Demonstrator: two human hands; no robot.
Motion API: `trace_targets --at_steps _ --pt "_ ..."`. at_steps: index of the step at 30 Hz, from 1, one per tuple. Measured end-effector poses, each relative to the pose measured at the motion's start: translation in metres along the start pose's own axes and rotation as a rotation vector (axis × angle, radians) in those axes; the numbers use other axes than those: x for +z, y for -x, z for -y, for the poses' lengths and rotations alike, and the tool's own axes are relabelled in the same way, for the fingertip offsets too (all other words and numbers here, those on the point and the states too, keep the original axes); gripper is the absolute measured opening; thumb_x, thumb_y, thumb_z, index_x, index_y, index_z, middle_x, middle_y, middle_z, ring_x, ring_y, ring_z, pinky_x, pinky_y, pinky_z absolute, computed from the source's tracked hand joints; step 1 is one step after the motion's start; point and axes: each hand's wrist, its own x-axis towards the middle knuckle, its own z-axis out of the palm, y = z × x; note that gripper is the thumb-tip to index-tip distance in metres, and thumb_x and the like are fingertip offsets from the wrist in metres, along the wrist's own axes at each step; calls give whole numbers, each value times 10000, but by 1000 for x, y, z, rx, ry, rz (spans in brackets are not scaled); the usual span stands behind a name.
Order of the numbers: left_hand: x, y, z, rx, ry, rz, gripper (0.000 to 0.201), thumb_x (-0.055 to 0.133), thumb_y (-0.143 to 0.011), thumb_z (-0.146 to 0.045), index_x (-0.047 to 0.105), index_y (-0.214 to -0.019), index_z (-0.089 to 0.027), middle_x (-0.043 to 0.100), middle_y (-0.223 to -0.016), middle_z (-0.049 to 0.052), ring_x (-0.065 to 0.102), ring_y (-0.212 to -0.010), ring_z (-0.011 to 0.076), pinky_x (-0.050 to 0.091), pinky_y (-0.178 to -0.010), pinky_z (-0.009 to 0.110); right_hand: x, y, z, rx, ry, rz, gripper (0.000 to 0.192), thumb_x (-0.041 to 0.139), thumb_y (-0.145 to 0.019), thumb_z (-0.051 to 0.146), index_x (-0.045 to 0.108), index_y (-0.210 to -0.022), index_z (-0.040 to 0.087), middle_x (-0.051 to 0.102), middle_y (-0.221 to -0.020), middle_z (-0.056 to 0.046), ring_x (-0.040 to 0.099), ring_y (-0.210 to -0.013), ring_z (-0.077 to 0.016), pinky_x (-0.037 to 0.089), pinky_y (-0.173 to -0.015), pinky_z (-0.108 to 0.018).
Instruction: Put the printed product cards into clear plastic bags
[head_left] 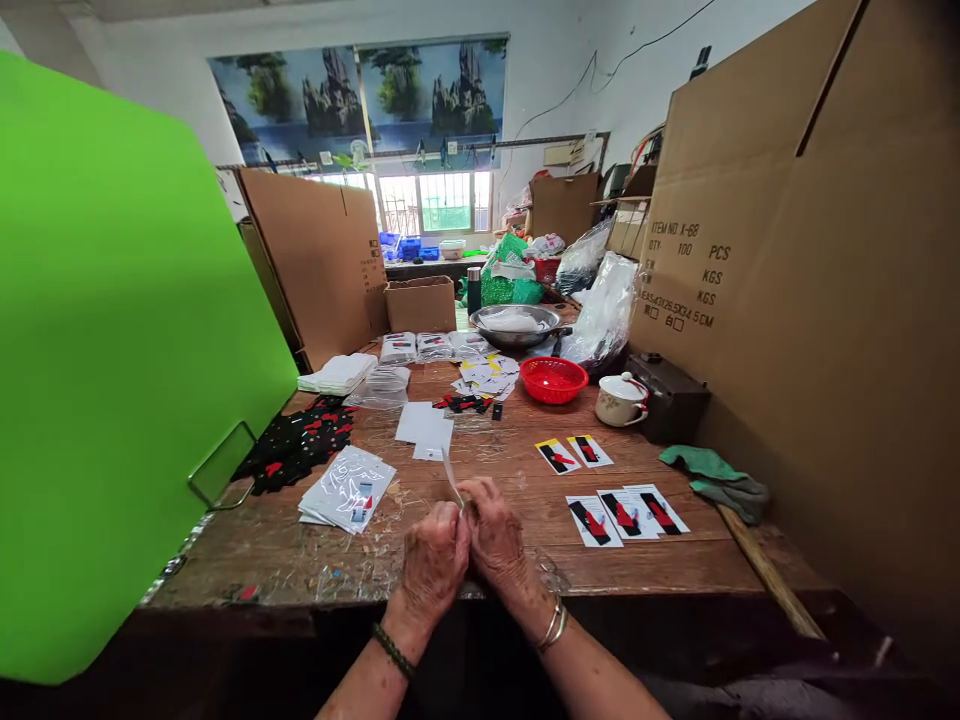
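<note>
My left hand point(435, 555) and my right hand point(495, 528) meet at the table's front edge, fingers closed together. Between them they pinch a thin white card point(450, 473), seen nearly edge-on; its lower part is hidden by the fingers. Just beyond it lie blank white cards point(424, 425). To the left rests a stack of clear-wrapped white cards point(349, 490), and behind that a heap of black and red pieces point(300, 440). On the right lie three white cards with black and red pieces point(622, 515) and two yellow-topped cards point(574, 454).
A red plastic basket point(553, 382), a metal bowl point(517, 338) and a lidded cup point(621, 402) stand farther back. A green glove point(712, 480) and a wooden handle point(769, 570) lie at right. A green panel point(135, 330) and a tall carton point(795, 330) flank the table.
</note>
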Motion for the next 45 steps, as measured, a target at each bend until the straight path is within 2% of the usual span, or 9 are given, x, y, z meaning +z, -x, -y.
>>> trace_targets --at_steps 4,9,12,19,26,31,35,39,45 --pt "12 10 -10 -263 327 -11 233 643 -739 -216 519 -543 -198 520 -572 4 495 -594 147 397 -673 278 -4 -13 -11 165 -105 -182 193 487 -813 165 608 -961 185 597 -985 -88 582 -903 -233 503 -745 -347" --pt "0 7 -21 -626 1344 233 314 739 -723 -262 658 -1003 -144 695 -1031 101 649 -884 206 524 -799 339 -12 -8 -8 152 -215 -179 198 584 -782 230 632 -971 195 562 -1004 -77 564 -922 -239 501 -795 -379" --pt "-5 -5 -31 -819 1586 83 231 656 -812 -227 641 -1007 -104 708 -953 104 672 -815 172 552 -749 284 -18 1 4 67 -180 -110 120 637 -783 243 657 -896 207 536 -1025 -73 544 -983 -252 475 -866 -409" --pt "7 -19 -45 -1056 1553 -46 145 528 -881 -107 621 -988 -74 708 -767 96 691 -642 165 584 -628 271 -29 4 5 86 -112 -130 241 609 -776 219 613 -1016 195 499 -1135 -116 497 -1104 -278 490 -886 -417" --pt "27 -16 -44 -955 1473 -43 209 618 -804 -35 642 -995 -116 740 -842 96 715 -680 182 598 -672 299 -36 1 -17 385 -348 -54 326 723 -692 330 616 -970 198 602 -947 -66 597 -704 -202 534 -583 -319" --pt "43 -35 -56 -983 1418 -95 35 648 -837 -128 632 -810 -113 686 -653 46 653 -528 146 555 -533 252 -49 -4 -29 341 -323 99 213 674 -721 249 667 -928 198 638 -900 -47 629 -788 -211 540 -700 -329" --pt "47 -54 -57 -1031 1396 -113 167 554 -905 -143 585 -741 -131 601 -537 -9 590 -439 117 517 -467 242 -91 -43 -67 269 -192 420 268 700 -700 210 701 -967 197 683 -907 -38 638 -771 -199 517 -668 -300" --pt "60 -66 -59 -1054 1396 3 166 565 -902 -161 577 -739 -131 603 -551 -8 576 -427 112 513 -470 247 -133 -101 -117 231 400 370 151 648 -753 119 718 -878 169 688 -922 -80 606 -910 -235 450 -830 -368" --pt "104 -85 -64 -1064 1415 248 112 604 -880 -193 596 -801 -113 685 -676 61 636 -499 149 527 -521 269 -135 -145 -156 249 583 545 179 694 -738 79 726 -880 184 652 -946 -65 546 -967 -222 375 -861 -336"
